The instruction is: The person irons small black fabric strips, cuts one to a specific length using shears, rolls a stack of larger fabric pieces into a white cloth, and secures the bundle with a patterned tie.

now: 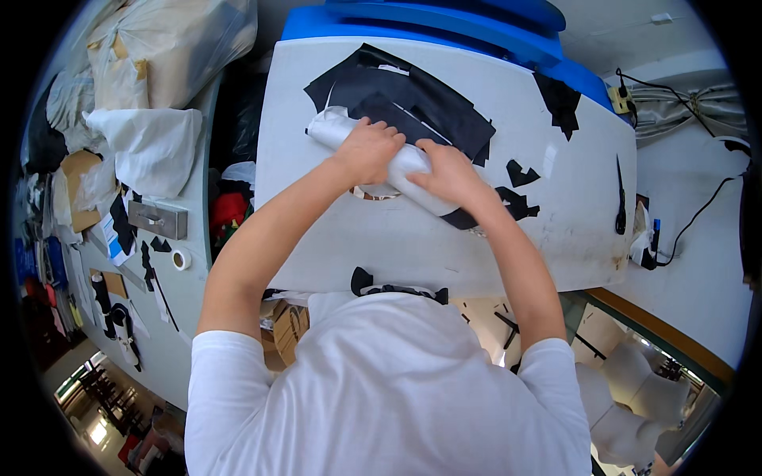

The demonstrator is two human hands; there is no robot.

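Note:
A rolled bundle of white sheet material (333, 129) lies slantwise on the white tabletop (333, 250), with dark material showing at its lower right end. My left hand (370, 149) grips the roll from above near its middle. Just to the right, my right hand (447, 174) grips it with the thumb on the near side and the fingers over the top. Beyond both hands, flat black fabric pieces (381, 92) overlap each other. Partly under the roll, by my left hand, is a round brown-and-white thing (376, 193) that I cannot make out.
Small black scraps (522, 174) lie right of the roll, a larger black piece (559, 104) farther back. Black-handled scissors (620, 202) rest near the right edge. A blue machine part (440, 30) borders the far side. The left table holds a metal box (157, 219) and a tape roll (181, 258).

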